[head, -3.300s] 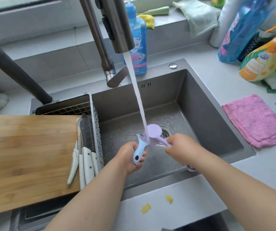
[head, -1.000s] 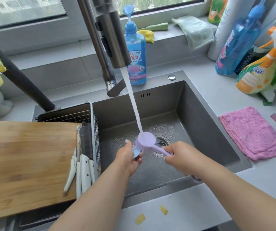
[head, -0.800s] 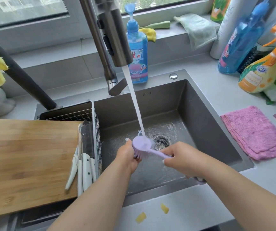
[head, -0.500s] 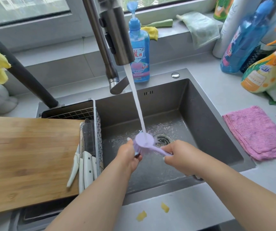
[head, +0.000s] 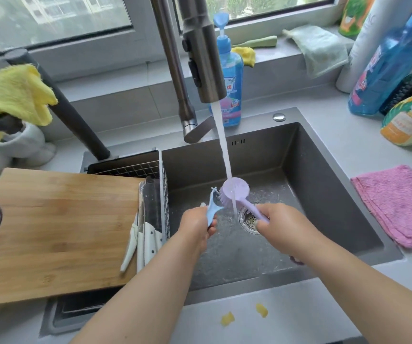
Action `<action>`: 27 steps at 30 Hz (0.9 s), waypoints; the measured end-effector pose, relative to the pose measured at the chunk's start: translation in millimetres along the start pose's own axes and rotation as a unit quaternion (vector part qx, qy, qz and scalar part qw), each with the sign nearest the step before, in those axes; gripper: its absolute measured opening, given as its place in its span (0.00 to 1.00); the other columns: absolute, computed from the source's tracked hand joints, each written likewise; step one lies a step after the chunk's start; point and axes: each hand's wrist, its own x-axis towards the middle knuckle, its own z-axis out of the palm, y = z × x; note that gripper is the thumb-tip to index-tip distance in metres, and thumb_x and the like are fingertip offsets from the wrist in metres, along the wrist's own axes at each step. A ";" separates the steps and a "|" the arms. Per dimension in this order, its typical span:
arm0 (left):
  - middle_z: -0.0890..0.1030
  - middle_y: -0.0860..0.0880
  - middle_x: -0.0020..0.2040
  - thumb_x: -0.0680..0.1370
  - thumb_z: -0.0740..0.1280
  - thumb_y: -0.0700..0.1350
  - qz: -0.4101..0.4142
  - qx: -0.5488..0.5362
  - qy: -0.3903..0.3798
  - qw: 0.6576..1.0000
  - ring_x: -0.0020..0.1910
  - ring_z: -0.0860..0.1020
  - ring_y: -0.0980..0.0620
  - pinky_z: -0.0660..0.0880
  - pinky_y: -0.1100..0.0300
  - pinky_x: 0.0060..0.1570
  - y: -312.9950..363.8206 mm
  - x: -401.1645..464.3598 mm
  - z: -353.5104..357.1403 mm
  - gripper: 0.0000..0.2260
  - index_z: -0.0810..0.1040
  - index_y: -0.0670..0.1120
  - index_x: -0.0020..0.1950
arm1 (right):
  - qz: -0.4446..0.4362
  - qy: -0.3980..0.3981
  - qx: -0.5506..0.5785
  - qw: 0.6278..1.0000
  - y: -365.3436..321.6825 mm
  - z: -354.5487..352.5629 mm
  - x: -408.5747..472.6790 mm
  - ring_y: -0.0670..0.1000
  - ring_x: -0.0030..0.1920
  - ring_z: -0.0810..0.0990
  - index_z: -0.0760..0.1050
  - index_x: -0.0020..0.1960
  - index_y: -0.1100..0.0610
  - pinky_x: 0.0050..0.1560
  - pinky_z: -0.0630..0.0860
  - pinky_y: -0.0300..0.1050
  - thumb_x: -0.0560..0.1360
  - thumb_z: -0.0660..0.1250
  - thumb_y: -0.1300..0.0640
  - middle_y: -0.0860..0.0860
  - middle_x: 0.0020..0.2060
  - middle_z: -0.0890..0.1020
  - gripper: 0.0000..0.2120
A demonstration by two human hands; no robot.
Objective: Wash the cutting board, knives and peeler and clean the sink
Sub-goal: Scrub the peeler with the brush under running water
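Observation:
My left hand (head: 198, 228) grips the light blue peeler (head: 212, 207) by its handle, blade end up, over the grey sink (head: 324, 194). My right hand (head: 278, 225) grips the handle of a lilac dish brush (head: 234, 191), whose bristles press against the peeler's head. Water from the tap (head: 201, 50) falls onto the brush head. The wooden cutting board (head: 55, 232) lies across the left of the sink. White-handled knives (head: 142, 242) lie in the wire basket (head: 164, 194) beside it.
A blue soap bottle (head: 229, 80) stands behind the tap. A pink cloth (head: 398, 204) lies on the counter at right, with cleaning bottles (head: 388, 60) behind it. A yellow cloth (head: 13, 95) hangs at left. Yellow peel scraps (head: 227, 319) lie on the front counter edge. The drain (head: 249, 219) is below my hands.
The peeler's blade end has come up into view beside the brush head. The brush has shifted slightly up and right under the water stream.

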 end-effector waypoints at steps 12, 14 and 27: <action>0.80 0.52 0.42 0.81 0.61 0.43 0.242 0.091 0.202 0.945 0.37 0.76 0.54 0.71 0.61 0.32 36.2 -29.3 -92.9 0.08 0.78 0.53 0.54 | 0.021 0.011 0.072 0.997 -25.6 16.2 -1.4 0.53 0.26 0.67 0.72 0.39 0.54 0.19 0.62 0.33 0.75 0.56 0.60 0.54 0.29 0.71 0.09; 0.79 0.47 0.39 0.80 0.59 0.41 0.213 0.119 0.256 0.935 0.35 0.73 0.46 0.69 0.57 0.35 35.9 -18.2 -116.9 0.10 0.79 0.48 0.44 | 0.021 0.013 0.071 0.997 -28.2 19.1 -1.9 0.53 0.26 0.67 0.73 0.41 0.56 0.19 0.60 0.33 0.74 0.56 0.60 0.53 0.28 0.70 0.08; 0.75 0.46 0.64 0.79 0.58 0.43 0.254 0.246 0.276 0.894 0.65 0.67 0.44 0.64 0.51 0.63 45.7 -10.3 -103.0 0.17 0.73 0.46 0.67 | 0.001 0.086 0.136 0.987 -30.5 19.0 -13.0 0.53 0.27 0.71 0.73 0.58 0.37 0.18 0.65 0.35 0.77 0.57 0.54 0.48 0.38 0.78 0.15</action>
